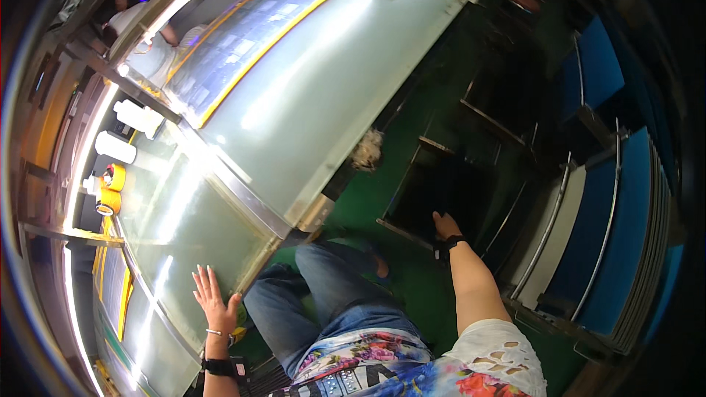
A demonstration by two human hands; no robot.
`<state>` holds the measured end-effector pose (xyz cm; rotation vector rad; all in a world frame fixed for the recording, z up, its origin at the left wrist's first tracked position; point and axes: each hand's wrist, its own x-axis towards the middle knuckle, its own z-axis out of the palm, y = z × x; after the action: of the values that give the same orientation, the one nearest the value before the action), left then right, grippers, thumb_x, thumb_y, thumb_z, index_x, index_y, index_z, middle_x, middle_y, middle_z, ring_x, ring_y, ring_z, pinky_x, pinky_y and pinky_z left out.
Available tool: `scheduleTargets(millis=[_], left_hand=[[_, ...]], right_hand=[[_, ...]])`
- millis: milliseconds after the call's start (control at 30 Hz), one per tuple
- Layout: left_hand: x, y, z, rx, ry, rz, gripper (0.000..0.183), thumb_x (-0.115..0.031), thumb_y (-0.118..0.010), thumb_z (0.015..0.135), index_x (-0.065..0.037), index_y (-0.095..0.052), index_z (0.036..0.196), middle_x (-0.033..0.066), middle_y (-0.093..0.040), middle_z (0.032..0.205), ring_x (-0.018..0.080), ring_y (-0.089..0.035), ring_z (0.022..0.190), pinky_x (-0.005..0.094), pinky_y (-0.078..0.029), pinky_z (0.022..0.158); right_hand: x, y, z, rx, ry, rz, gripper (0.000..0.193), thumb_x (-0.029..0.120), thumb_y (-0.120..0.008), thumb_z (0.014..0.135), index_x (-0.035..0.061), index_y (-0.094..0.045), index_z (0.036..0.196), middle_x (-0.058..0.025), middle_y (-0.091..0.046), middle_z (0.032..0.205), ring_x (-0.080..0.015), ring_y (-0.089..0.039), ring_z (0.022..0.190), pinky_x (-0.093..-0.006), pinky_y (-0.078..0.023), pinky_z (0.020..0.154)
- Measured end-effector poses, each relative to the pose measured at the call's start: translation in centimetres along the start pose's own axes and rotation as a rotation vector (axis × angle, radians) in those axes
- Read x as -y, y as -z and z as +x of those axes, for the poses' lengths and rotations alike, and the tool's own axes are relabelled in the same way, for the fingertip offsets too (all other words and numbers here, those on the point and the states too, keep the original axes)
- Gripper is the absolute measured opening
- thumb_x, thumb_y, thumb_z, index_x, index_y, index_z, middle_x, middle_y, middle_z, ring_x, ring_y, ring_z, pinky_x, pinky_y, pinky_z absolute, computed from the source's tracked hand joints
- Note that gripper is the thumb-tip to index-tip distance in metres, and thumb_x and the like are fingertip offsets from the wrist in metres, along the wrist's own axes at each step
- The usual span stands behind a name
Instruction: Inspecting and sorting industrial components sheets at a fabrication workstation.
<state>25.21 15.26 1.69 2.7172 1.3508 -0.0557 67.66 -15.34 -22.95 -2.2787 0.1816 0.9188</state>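
My left hand (209, 292) lies with its fingers spread on the near edge of the glass-topped table (235, 242), holding nothing. A bracelet and a dark band circle that wrist. My right hand (445, 225) reaches out to the right, low over a dark, flat framed piece (441, 184) near the floor. Its fingers look curled, and the far side of the hand is lost in shadow. Whether it grips the dark piece's edge I cannot make out.
Ahead lies a large dark-blue sheet with yellow edges (246, 44). White bottles (116, 147) and yellow tape rolls (112, 190) stand at the left. Blue boards (625, 228) fill a metal rack at the right. A person (151, 44) sits beyond the table.
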Motion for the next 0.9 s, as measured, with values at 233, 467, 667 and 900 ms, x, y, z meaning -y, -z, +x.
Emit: scheduleTargets(millis=[233,467,667,900], left_hand=[[-2.5,0.8,0.5,0.062,-0.020,-0.056,0.091,-0.039,-0.065,0.068,-0.005,-0.020,0.139,0.0195,-0.008,0.146,0.0395,-0.003,0.135,0.0591,-0.005,0.102],[-3.9,3.1,1.4,0.180,-0.036,-0.082,0.088,-0.047,-0.064,0.070,-0.011,-0.023,0.139,0.0162,-0.012,0.146,0.0386,-0.008,0.134,0.0591,-0.012,0.102],[-3.2,3.9,-0.2,0.119,0.159,0.052,0.093,-0.056,-0.065,0.063,-0.025,-0.021,0.140,0.0115,-0.014,0.146,0.0366,-0.013,0.133,0.0609,-0.019,0.099],[-3.6,1.9,-4.2,0.003,0.957,-0.041,0.104,-0.064,-0.068,0.053,-0.033,-0.019,0.139,0.0142,-0.011,0.146,0.0431,-0.014,0.130,0.0591,-0.019,0.098]], right_hand=[[-6.0,-1.4,4.5,0.014,0.370,-0.863,0.035,0.025,-0.062,0.068,0.0116,-0.062,0.100,-0.0242,-0.053,0.100,-0.0375,-0.055,0.094,-0.0437,-0.047,0.080],[1.3,1.0,-3.0,0.406,0.456,-0.620,0.021,0.011,-0.051,0.081,0.0021,-0.064,0.095,-0.0120,-0.065,0.088,-0.0241,-0.063,0.073,-0.0371,-0.050,0.067],[24.3,4.8,-15.4,0.842,0.355,-0.139,0.021,0.013,-0.046,0.088,-0.0008,-0.056,0.100,-0.0108,-0.064,0.081,-0.0139,-0.061,0.065,-0.0231,-0.046,0.055],[30.9,2.4,-19.9,1.195,0.514,-0.521,0.020,0.013,-0.048,0.088,-0.0009,-0.056,0.101,-0.0094,-0.063,0.081,-0.0113,-0.058,0.069,-0.0211,-0.045,0.061]])
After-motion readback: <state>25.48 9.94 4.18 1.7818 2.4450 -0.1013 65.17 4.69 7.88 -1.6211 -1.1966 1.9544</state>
